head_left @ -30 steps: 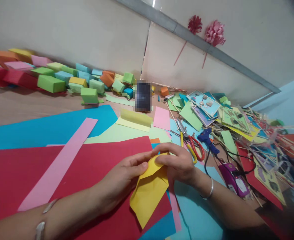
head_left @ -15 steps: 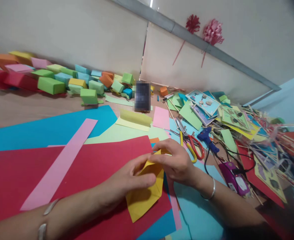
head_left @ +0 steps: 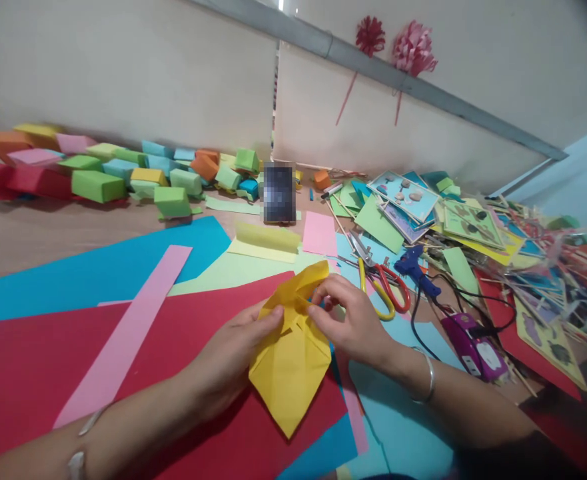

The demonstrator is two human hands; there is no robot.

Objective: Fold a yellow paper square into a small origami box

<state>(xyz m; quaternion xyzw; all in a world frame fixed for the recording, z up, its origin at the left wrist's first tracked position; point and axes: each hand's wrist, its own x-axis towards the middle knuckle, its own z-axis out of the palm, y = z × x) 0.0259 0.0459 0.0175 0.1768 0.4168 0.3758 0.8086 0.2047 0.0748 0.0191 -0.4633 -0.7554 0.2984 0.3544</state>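
And here we are, eyes on the folded yellow paper (head_left: 289,377), its sharp tip aimed straight back at us, dead on 6 o'clock! The long axis runs from that tip up through the creased middle and leans slightly, with the raised flap at the far end peaking towards 1 o'clock. Two side corners flare out at 9 and 3, so we have a kite of a shape (and a neat one, fold lines and all).

Now the hands! The paper sits between them, at 3 o'clock of the left hand (head_left: 238,347) and 9 o'clock of the right hand (head_left: 356,320). We see the left gripping the paper's edge, thumb pressed on top, the other fingers mostly hidden. The right has thumb and curled fingers at the upper fold; whether they truly pinch it, we cannot tell.

Beneath it all, we have the red sheet (head_left: 183,347), though whether the tip touches it we cannot say. Out at 9 o'clock lies the pink strip (head_left: 123,340); at 2, just past the right hand, the red-handled scissors (head_left: 382,273) and, farther along, the blue glue gun (head_left: 417,270). And up at 10 to 11, our crowd of paper boxes (head_left: 172,200)!
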